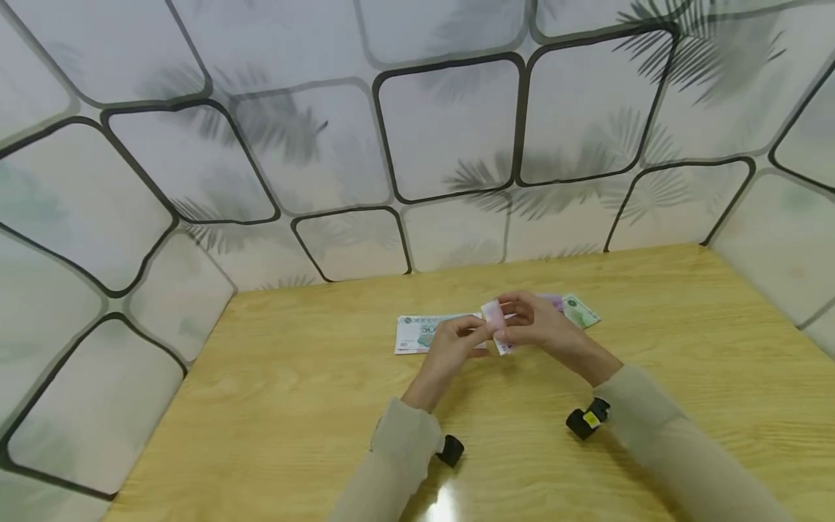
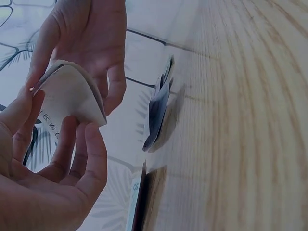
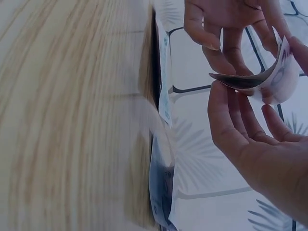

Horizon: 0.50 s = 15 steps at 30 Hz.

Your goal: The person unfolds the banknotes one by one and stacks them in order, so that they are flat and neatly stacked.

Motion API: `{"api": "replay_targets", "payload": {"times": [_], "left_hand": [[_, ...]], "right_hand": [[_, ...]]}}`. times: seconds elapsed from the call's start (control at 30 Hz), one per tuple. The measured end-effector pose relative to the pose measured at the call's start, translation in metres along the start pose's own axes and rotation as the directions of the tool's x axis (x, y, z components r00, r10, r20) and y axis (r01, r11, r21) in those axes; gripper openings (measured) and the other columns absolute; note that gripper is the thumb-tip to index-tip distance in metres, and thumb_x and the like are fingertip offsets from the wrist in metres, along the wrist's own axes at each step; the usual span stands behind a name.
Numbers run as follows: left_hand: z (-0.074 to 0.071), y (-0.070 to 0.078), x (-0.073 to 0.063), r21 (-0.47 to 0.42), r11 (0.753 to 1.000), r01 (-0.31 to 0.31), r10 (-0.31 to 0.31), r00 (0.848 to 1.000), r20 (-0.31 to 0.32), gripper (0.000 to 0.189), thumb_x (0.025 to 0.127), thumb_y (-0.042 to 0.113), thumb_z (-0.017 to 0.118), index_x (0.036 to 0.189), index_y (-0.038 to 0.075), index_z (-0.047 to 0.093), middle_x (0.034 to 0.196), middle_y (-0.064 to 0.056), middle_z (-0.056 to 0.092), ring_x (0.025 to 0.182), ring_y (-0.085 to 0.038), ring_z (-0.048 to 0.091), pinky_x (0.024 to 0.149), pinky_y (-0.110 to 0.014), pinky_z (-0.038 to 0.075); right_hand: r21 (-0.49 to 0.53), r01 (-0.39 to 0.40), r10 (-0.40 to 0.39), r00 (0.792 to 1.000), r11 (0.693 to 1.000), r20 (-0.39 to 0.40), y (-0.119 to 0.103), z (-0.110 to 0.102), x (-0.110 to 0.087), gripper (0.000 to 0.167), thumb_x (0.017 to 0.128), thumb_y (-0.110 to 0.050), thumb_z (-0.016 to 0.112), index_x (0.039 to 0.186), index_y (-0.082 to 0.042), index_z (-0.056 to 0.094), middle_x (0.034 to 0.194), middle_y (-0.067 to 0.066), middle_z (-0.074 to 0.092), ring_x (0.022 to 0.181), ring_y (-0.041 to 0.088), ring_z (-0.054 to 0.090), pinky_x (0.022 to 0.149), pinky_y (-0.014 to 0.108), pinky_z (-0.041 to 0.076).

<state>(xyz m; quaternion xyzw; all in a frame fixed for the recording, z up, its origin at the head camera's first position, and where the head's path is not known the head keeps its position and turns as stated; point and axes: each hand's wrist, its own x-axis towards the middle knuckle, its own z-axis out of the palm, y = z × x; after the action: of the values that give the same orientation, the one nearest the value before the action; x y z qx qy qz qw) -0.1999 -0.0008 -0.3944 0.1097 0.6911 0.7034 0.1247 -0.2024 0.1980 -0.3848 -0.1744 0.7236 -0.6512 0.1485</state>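
Both hands hold a pale pink banknote (image 1: 494,319) above the table; it is bent into a curve. My left hand (image 1: 450,351) pinches it from the left, and in the left wrist view its thumb and fingers (image 2: 91,159) lie around the lower part of the note (image 2: 67,98). From the other side my right hand (image 1: 541,330) grips it; the right wrist view shows its fingers (image 3: 224,108) against the curved note (image 3: 279,79). Just behind the left hand lies a stack of pale banknotes (image 1: 411,337) marked 50. A green banknote (image 1: 579,312) and a purple one (image 1: 553,299) lie beyond the right hand.
The wooden table (image 1: 293,406) runs back to a patterned wall (image 1: 450,130) with dark outlines and leaf shapes. A black wrist device (image 1: 587,419) is near the right sleeve, another (image 1: 450,450) near the left sleeve.
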Motion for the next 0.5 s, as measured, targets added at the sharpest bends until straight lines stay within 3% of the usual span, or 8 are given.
{"api": "replay_targets", "payload": {"times": [0.2,0.33,0.5], "left_hand": [[-0.004,-0.002,0.001,-0.023,1.0,-0.02,0.019,1.0,-0.015,0.018,0.1,0.008,0.066,0.101,-0.01,0.07,0.104,-0.012,0.067,0.088,-0.011,0.064,0.088,-0.047,0.059],[-0.014,-0.001,-0.001,-0.029,0.999,-0.022,0.021,0.999,-0.024,0.019,0.101,0.003,0.062,0.113,-0.011,0.067,0.106,-0.012,0.065,0.089,-0.015,0.064,0.081,-0.041,0.062],[-0.026,0.001,-0.003,0.052,0.998,-0.024,0.027,0.998,-0.061,0.029,0.101,0.001,0.06,0.128,-0.007,0.062,0.11,-0.016,0.068,0.087,-0.015,0.065,0.072,-0.035,0.062]], "right_hand": [[0.031,-0.014,0.014,1.0,0.999,-0.011,0.0,0.001,0.003,0.06,0.099,-0.008,0.064,0.148,0.008,0.033,0.135,0.027,0.05,0.112,0.023,0.057,0.088,0.032,0.055],[0.071,-0.064,0.066,0.997,0.995,-0.031,0.002,0.001,0.003,0.057,0.102,-0.008,0.057,0.15,0.007,0.03,0.14,0.027,0.045,0.109,0.02,0.056,0.084,0.033,0.054],[0.111,-0.098,0.106,0.992,0.989,-0.065,0.005,-0.005,0.001,0.056,0.104,-0.004,0.047,0.154,0.008,0.024,0.142,0.029,0.044,0.105,0.016,0.059,0.083,0.034,0.055]]}}
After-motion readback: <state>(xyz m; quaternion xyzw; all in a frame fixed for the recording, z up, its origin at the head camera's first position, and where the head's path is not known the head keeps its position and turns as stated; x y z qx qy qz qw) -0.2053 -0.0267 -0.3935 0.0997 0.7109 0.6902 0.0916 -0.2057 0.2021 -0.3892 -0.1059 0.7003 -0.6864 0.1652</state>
